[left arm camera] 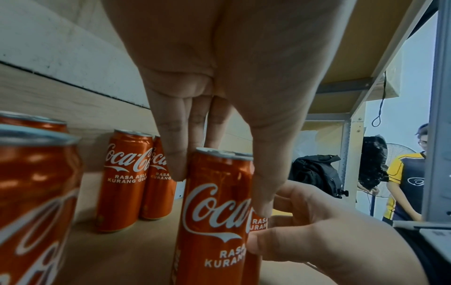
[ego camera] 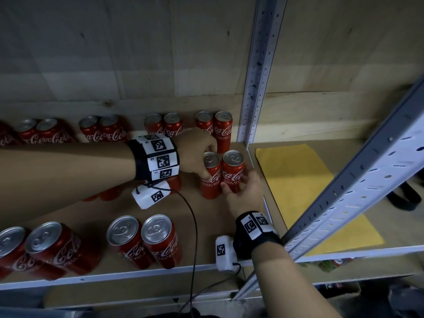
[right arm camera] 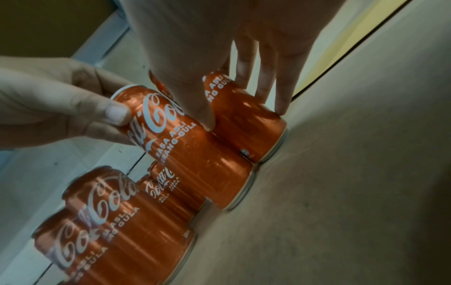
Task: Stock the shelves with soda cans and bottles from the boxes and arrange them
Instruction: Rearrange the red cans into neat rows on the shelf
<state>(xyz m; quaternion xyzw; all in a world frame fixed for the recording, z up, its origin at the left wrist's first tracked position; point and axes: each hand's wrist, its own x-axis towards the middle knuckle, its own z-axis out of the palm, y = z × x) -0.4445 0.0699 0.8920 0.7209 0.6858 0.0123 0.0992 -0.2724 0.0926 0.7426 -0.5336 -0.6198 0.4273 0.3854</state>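
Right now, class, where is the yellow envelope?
In the head view the yellow envelope lies flat on the right-hand shelf bay, just past the upright post, right of the two held Coca-Cola cans.

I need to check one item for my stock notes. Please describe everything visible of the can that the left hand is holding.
The left can is a slim red Coca-Cola can, metal by its look, with a silver unopened top and white lettering "RASA ASLI KURANG GULA". It stands upright on the shelf, side by side with the right can. The left hand grips its upper part; the right hand holds the neighbour.
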